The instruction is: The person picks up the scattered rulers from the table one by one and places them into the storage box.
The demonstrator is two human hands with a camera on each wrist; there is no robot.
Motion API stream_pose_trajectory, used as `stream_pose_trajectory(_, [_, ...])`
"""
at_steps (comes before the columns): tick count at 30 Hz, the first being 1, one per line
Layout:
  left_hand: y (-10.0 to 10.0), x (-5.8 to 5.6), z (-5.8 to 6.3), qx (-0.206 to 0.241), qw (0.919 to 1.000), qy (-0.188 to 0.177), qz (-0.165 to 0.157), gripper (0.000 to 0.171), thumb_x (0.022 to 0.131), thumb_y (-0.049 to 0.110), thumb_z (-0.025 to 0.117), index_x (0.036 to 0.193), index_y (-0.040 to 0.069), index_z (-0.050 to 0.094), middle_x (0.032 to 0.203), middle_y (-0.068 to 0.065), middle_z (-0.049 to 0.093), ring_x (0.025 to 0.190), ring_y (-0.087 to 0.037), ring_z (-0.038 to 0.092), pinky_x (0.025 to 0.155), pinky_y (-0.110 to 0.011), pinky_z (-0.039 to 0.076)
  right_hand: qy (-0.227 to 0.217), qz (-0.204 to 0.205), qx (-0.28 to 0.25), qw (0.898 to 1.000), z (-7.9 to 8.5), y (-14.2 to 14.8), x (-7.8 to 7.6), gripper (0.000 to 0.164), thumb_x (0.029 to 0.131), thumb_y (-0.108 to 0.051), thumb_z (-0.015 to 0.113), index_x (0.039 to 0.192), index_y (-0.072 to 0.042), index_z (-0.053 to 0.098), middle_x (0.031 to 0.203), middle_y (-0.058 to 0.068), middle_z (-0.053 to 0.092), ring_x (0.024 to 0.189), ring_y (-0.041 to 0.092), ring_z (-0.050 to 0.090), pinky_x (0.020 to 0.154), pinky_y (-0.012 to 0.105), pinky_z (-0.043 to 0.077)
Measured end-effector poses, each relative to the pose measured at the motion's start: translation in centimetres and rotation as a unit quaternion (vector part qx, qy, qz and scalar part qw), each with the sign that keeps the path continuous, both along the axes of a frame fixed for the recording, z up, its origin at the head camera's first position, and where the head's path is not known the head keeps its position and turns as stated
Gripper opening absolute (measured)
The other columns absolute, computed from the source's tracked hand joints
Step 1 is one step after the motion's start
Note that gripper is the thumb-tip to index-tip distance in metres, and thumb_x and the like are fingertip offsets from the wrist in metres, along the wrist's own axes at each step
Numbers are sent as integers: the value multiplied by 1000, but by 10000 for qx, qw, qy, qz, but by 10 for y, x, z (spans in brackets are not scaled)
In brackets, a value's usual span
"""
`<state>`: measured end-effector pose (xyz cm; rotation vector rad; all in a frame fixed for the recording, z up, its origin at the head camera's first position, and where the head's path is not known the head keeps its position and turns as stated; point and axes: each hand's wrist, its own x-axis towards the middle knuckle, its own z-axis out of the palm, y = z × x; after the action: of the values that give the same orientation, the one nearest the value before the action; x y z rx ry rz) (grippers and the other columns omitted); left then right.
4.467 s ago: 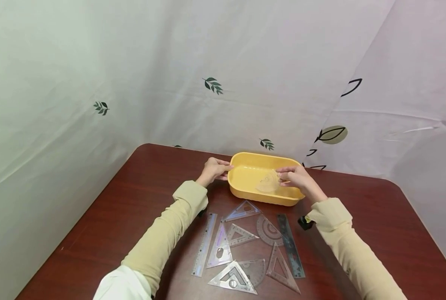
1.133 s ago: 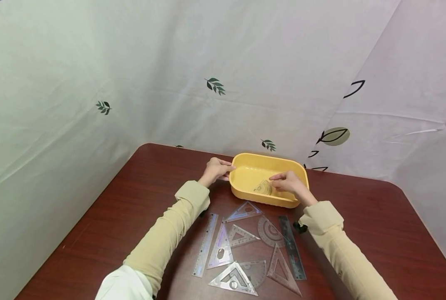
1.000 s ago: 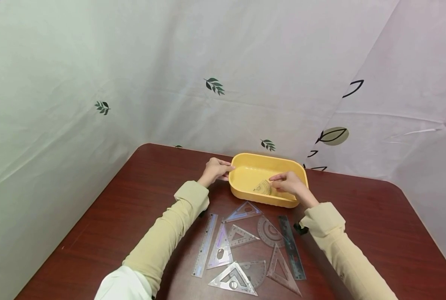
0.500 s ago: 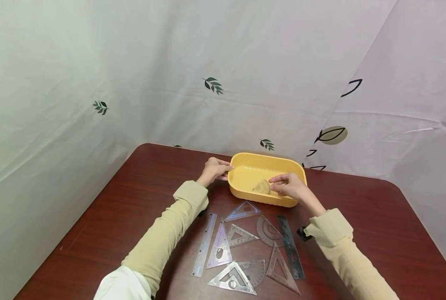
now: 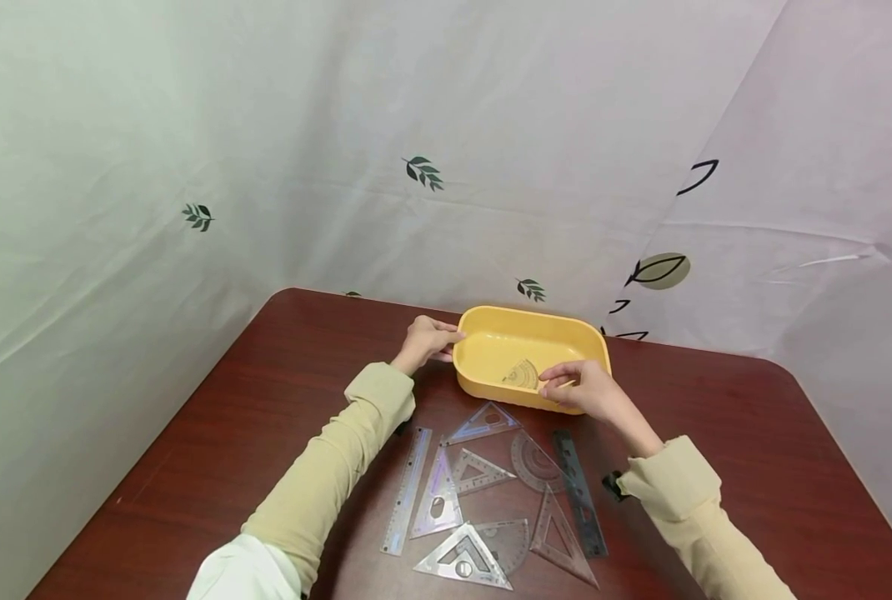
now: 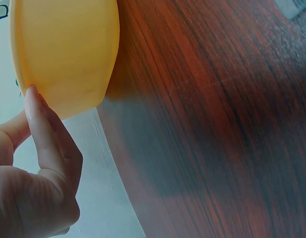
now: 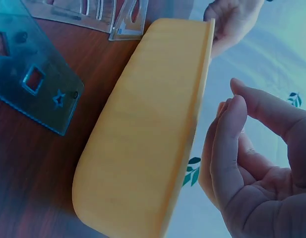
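Note:
My left hand pinches the left rim of a yellow plastic tray. In the left wrist view its fingers lie at the tray's edge. A small clear protractor lies inside the tray. Over the tray's front right edge is my right hand, its fingers loosely bent. Between thumb and fingers I see nothing held in the right wrist view, where the hand hovers beside the tray wall.
In front of the tray lie a clear ruler, a dark ruler, several clear set squares and two more protractors. Some overlap. The brown table meets a pale curtain at the back.
The right hand had held the protractor over the tray; the protractor now lies inside. Since then the hand has drawn back toward the front right. The left hand stays on the rim.

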<state>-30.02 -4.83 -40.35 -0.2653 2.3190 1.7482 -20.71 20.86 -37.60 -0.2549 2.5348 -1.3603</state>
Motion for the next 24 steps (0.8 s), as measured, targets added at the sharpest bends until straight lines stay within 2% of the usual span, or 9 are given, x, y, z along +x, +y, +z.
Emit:
stream_pose_trajectory(3, [0, 0, 0, -23, 10000, -11, 6, 28, 86, 12, 73, 110, -2, 69, 98, -23, 71, 51, -10, 61, 46, -19, 56, -7, 92, -44, 9999, 0, -1, 6, 29, 86, -6, 69, 108, 12, 63, 89, 14, 69, 75, 16, 67, 65, 30, 62])
stream_pose_trajectory(7, [-1, -1, -1, -29, 10000, -11, 9, 28, 86, 13, 73, 110, -2, 69, 98, -22, 71, 52, -10, 61, 47, -20, 57, -66, 183, -35, 9998, -2, -1, 14, 31, 84, -6, 72, 107, 13, 63, 90, 15, 69, 74, 13, 66, 65, 32, 63])
stream_pose_trajectory(14, [0, 0, -1, 56, 10000, 26, -25, 29, 86, 12, 73, 110, -3, 69, 101, -24, 71, 50, -9, 60, 46, -19, 56, -141, 262, 120, 9995, -9, 1, 29, 36, 79, -7, 78, 105, 13, 63, 87, 12, 69, 69, 9, 62, 60, 25, 59])
stream_pose_trajectory(19, [-1, -1, -3, 54, 10000, 11, -44, 28, 86, 12, 73, 110, -2, 69, 101, -24, 71, 52, -11, 61, 48, -20, 57, -66, 300, 458, 9985, -15, 3, 40, 36, 75, -10, 82, 102, 9, 66, 86, 12, 69, 70, 10, 63, 58, 21, 56])
stream_pose_trajectory(24, [-1, -2, -2, 63, 10000, -4, -32, 29, 86, 12, 73, 111, -2, 69, 101, -23, 71, 57, -15, 65, 57, -27, 61, 35, 354, 805, 9961, -18, 3, 49, 38, 71, -15, 86, 99, 3, 68, 86, 8, 69, 76, 12, 64, 60, 22, 54])
